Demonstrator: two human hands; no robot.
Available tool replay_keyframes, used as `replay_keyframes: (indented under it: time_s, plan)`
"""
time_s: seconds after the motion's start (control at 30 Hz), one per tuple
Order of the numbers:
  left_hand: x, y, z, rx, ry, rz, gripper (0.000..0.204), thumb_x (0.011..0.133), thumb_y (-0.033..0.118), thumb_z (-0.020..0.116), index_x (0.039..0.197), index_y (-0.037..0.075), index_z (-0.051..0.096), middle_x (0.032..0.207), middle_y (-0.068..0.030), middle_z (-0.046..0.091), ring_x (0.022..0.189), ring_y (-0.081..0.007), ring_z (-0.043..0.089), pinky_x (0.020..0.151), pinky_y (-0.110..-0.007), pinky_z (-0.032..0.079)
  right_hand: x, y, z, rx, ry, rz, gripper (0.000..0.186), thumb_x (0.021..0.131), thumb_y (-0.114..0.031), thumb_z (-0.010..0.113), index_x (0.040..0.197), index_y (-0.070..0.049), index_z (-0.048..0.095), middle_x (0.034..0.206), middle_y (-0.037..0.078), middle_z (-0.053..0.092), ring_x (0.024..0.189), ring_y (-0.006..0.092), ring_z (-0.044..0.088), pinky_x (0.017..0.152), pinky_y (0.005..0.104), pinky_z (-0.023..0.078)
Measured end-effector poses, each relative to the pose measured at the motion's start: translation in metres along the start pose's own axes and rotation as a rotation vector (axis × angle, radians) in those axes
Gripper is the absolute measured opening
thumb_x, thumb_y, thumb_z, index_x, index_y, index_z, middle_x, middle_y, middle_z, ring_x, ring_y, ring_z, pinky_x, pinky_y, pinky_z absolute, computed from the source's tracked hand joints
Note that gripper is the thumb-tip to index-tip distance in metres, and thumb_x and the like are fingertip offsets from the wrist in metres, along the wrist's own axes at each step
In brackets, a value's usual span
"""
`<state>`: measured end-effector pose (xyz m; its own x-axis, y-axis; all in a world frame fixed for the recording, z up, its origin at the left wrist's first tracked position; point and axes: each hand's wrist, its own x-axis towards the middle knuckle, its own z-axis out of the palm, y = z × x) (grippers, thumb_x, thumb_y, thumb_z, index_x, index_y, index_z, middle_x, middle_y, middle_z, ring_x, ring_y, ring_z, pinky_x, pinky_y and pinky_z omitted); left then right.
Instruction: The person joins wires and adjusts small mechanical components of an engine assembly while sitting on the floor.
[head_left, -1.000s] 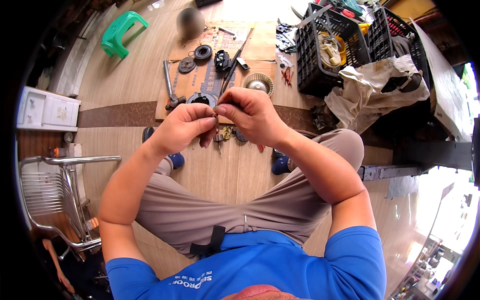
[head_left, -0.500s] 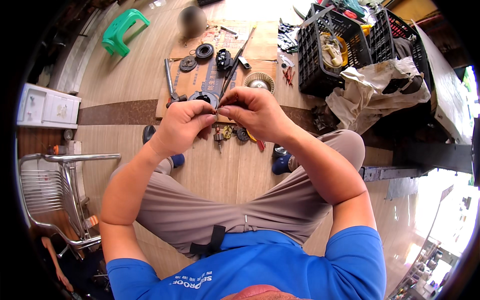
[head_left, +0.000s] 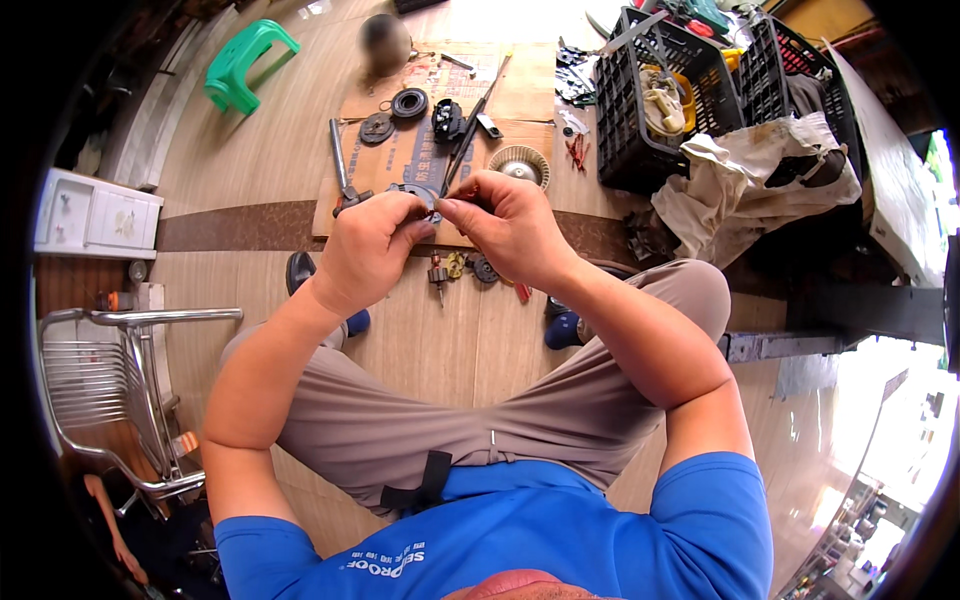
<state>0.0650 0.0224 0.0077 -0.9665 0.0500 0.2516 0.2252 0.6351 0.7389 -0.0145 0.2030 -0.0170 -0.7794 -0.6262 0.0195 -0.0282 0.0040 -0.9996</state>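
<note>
My left hand (head_left: 370, 248) and my right hand (head_left: 510, 228) meet above a cardboard sheet, fingertips almost touching. Both are closed in a pinch around something tiny, with a hint of red near the left fingers; its kind is too small to tell. Just behind the fingertips lies a grey ring-shaped part (head_left: 428, 192), partly covered by my left hand. Below the hands, a small motor armature (head_left: 438, 272) with a shaft rests beside a yellowish part (head_left: 456, 264) and a dark round part (head_left: 485, 269).
On the cardboard (head_left: 525, 80) lie a hammer (head_left: 341, 160), a black ring (head_left: 409, 102), a dark disc (head_left: 377, 129), a black housing (head_left: 448, 120) and a fan wheel (head_left: 519, 166). Black crates (head_left: 640, 150) and a pale cloth (head_left: 735, 190) stand right; a green stool (head_left: 245, 65) is far left.
My left hand has shifted slightly up and right. The right hand has turned a little, its thumb and fingers still pinched. The parts on the cardboard lie as before.
</note>
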Motion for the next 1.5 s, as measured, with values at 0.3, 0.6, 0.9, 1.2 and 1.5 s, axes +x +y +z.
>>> replay_keyframes:
  time_s: [0.3, 0.6, 0.9, 1.2, 1.5]
  plan:
    - [0.000, 0.003, -0.006, -0.135, -0.119, -0.212, 0.007, 0.092, 0.003, 0.061, 0.096, -0.002, 0.062, 0.073, -0.0107, 0.062, 0.060, -0.0164, 0.059, 0.057, -0.031, 0.047, 0.000, -0.005, -0.005, 0.094, -0.111, -0.030, 0.013, 0.090, -0.010, 0.069, 0.096, 0.002, 0.066, 0.079, 0.007, 0.068, 0.073, 0.0094, 0.061, 0.067, 0.0258, 0.051]
    - [-0.003, -0.021, -0.008, -0.865, -0.432, -0.477, 0.015, 0.099, 0.008, 0.053, 0.105, -0.004, 0.061, 0.078, -0.0045, 0.063, 0.065, -0.0117, 0.060, 0.060, -0.026, 0.049, -0.001, -0.013, -0.012, -0.282, -0.147, -0.297, 0.010, 0.087, -0.008, 0.069, 0.089, 0.001, 0.065, 0.076, 0.012, 0.066, 0.067, 0.0150, 0.062, 0.061, 0.0296, 0.049]
    - [-0.002, 0.001, -0.002, 0.068, -0.007, 0.051, 0.016, 0.086, 0.001, 0.065, 0.101, -0.003, 0.063, 0.088, -0.0178, 0.067, 0.078, -0.0305, 0.067, 0.070, -0.034, 0.052, -0.001, 0.002, 0.000, -0.020, -0.104, -0.109, 0.010, 0.095, -0.009, 0.064, 0.096, 0.001, 0.064, 0.077, -0.003, 0.058, 0.069, 0.0033, 0.050, 0.059, 0.0208, 0.043]
    - [-0.002, 0.001, -0.012, -0.313, -0.194, -0.235, 0.011, 0.096, 0.006, 0.057, 0.096, -0.003, 0.064, 0.072, -0.0032, 0.059, 0.064, -0.0103, 0.053, 0.058, -0.025, 0.044, -0.004, -0.008, -0.007, -0.011, -0.182, -0.073, 0.013, 0.091, -0.011, 0.067, 0.092, 0.001, 0.064, 0.071, 0.007, 0.064, 0.064, 0.0083, 0.055, 0.059, 0.0267, 0.048]
    - [-0.007, -0.009, -0.003, -0.933, -0.352, -0.543, 0.013, 0.098, 0.010, 0.057, 0.098, -0.002, 0.062, 0.076, 0.0011, 0.058, 0.066, -0.0048, 0.050, 0.057, -0.022, 0.041, -0.002, -0.011, -0.011, -0.153, -0.216, -0.148, 0.013, 0.093, -0.012, 0.065, 0.092, 0.001, 0.064, 0.068, 0.006, 0.061, 0.063, 0.0087, 0.053, 0.057, 0.0274, 0.046]
